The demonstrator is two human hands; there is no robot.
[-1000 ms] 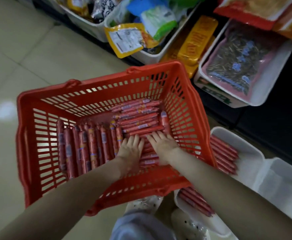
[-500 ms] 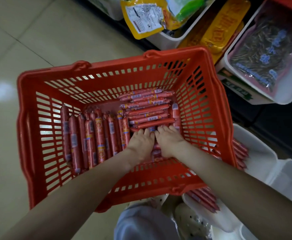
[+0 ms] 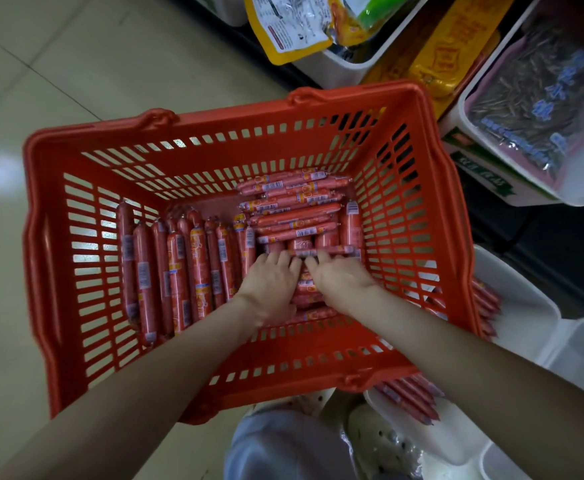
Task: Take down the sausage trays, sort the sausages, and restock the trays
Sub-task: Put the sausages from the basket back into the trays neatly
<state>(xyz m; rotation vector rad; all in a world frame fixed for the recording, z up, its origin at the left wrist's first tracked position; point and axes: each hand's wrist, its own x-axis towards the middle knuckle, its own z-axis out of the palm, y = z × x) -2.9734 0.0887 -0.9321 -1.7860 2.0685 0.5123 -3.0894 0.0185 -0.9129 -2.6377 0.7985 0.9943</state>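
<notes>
A red plastic basket (image 3: pixel 58 271) sits on the floor below me, its bottom lined with red wrapped sausages. Thick sausages (image 3: pixel 176 271) stand in a row on the left; a stack of crosswise sausages (image 3: pixel 294 209) fills the far right. My left hand (image 3: pixel 269 285) and my right hand (image 3: pixel 339 278) lie side by side over a near-right pile of sausages (image 3: pixel 306 292), fingers curled down over its far edge. A white tray (image 3: pixel 522 306) under the basket's right side holds thin sausages (image 3: pixel 488 299).
Shelf bins at the top right hold snack bags: a yellow pouch (image 3: pixel 290 26), yellow packs (image 3: pixel 453 57) and a seed bag in a white tub (image 3: pixel 540 95). Another white tray (image 3: pixel 456 438) with thin sausages (image 3: pixel 415 400) lies near my white shoes (image 3: pixel 380 441). Tiled floor spreads to the left.
Both hands have slid a little farther into the basket and their fingers have curled down over the pile. The camera has tilted, so the basket sits lower and larger in view.
</notes>
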